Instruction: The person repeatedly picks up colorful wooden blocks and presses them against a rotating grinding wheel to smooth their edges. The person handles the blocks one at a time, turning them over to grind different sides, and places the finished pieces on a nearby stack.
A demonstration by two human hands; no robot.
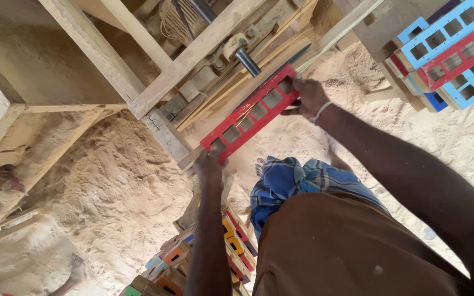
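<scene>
Head view: both hands grip a red frame over a wooden bench.
Left hand (209, 163) clasps the lower left end of the red frame (253, 111); right hand (309, 97) pinches its upper right end. It lies tilted across the bench (185, 63), above sawdust (122, 181). Coloured frames (448, 41) are stacked at far right, more (231, 246) below the left arm.

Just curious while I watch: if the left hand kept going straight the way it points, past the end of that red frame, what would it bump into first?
Probably the slanted wooden beam of the bench, just beyond the left hand gripping the red frame. Depth is hard to judge, so it could pass beside it.
</scene>
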